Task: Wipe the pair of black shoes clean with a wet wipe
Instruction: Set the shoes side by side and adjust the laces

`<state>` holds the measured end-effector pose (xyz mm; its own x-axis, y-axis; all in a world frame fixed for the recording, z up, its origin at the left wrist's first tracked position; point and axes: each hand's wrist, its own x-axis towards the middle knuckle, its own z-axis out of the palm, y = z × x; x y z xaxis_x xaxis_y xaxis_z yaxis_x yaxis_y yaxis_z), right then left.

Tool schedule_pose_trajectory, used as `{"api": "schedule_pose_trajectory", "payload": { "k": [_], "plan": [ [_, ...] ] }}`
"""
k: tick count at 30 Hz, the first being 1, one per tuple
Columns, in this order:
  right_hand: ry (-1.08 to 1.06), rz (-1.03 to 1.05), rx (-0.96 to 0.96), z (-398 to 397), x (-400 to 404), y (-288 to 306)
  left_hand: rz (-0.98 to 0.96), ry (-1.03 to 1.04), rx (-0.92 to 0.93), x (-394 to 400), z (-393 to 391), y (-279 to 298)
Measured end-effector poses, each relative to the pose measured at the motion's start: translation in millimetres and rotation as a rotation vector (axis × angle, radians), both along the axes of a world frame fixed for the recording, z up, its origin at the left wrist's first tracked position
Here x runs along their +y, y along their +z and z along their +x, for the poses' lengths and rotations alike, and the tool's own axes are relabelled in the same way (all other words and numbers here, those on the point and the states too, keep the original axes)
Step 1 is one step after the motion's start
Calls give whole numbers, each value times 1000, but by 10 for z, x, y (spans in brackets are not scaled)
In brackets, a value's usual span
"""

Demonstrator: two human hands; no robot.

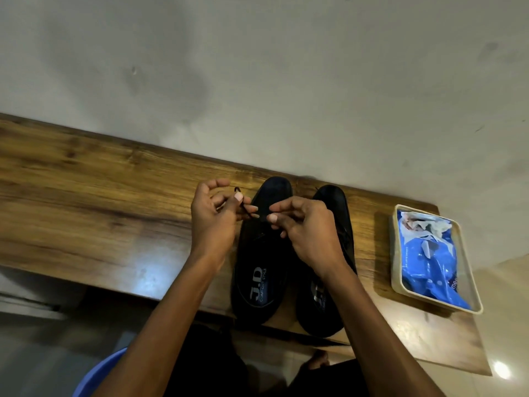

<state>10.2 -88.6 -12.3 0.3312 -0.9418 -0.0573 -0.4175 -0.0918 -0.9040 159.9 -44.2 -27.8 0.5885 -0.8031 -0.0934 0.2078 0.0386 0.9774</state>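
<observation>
While both shoes sit side by side on wooden bench (114, 196) | left hand (213, 219) and right hand (306, 230) pinch black lace (246, 212) above left shoe (257, 270) | right shoe (329, 305) beside it | wipes pack (429, 259) in tray (400, 282) right of shoes

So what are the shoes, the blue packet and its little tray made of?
The black shoes look like matte leather or a look-alike; the dull, smooth uppers leave it open. The blue packet seems thin glossy plastic film: crinkled, with shiny highlights. The tray looks like hard cream plastic with a smooth moulded rim.
</observation>
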Motion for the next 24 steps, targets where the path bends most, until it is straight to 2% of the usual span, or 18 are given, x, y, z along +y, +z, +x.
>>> {"api": "schedule_pose_trajectory", "payload": {
  "k": [4,7,11,15,19,24],
  "plan": [
    [105,-31,79,-1,-65,40,-27,-126,-413,-141,-11,154],
    [143,-44,125,0,-110,54,-51,-203,-611,-244,-52,213],
    [162,-54,174,-12,-138,48,-56,-337,-698,-261,-88,242],
    [140,-4,120,-21,-140,37,126,-462,-772,-55,-42,147],
    [114,13,83,-14,-126,6,168,-464,-953,153,-64,51],
    [97,17,84,-15,-120,-9,131,-295,-981,207,-137,16]
  ]
}}
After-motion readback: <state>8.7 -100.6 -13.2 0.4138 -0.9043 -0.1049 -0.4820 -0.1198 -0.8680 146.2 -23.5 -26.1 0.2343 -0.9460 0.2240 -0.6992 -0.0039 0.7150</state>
